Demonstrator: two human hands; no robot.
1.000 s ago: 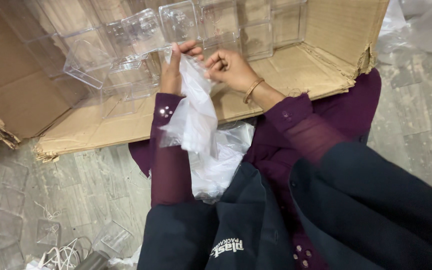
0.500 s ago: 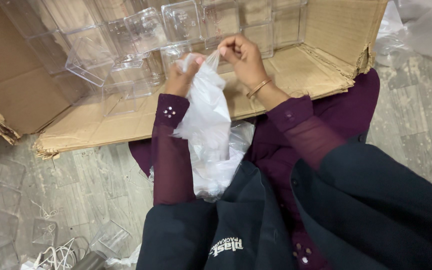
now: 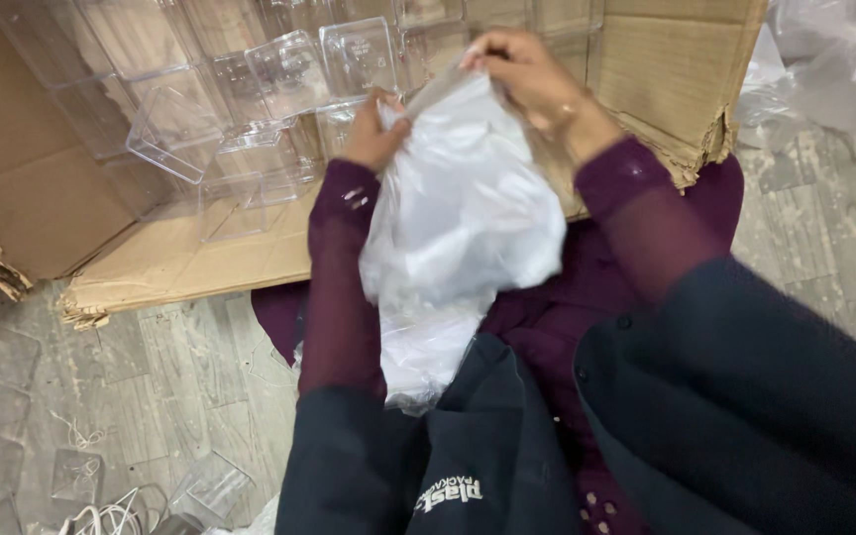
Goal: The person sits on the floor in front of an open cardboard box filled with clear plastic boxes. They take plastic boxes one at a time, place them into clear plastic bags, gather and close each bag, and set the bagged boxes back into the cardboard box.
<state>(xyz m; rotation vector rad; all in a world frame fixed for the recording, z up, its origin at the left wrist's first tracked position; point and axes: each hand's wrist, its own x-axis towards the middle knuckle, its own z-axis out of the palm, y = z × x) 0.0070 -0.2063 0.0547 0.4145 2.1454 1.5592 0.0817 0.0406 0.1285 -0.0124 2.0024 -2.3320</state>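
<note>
Both hands are on a white plastic bag (image 3: 463, 198), held up over the lap in front of a flattened cardboard sheet (image 3: 180, 258) on the floor. Left hand (image 3: 376, 134) has its fingers closed on the bag's upper left edge. Right hand (image 3: 522, 74) pinches the top edge at the upper right, fingers curled shut on the film.

Step in hand, as I read it: working the mouth of the bag open — the two grips sit apart along the top rim with the film stretched between them. Next move would call for keeping both pinches on separate layers of film and spreading them; thin film slips and clings, so the grip needs to stay near the rim.

Orientation: bag hangs with its long axis roughly vertical in the view, mouth pointing up and away toward the cardboard, closed end drooping toward the lap. Body is bunched and crumpled, lower part trailing down between the sleeves.

Behind the hands — a cluster of clear plastic boxes (image 3: 279, 89) on the cardboard, some tilted. More clear film (image 3: 834, 59) lies at the upper right on the tiled floor (image 3: 151, 396).
</note>
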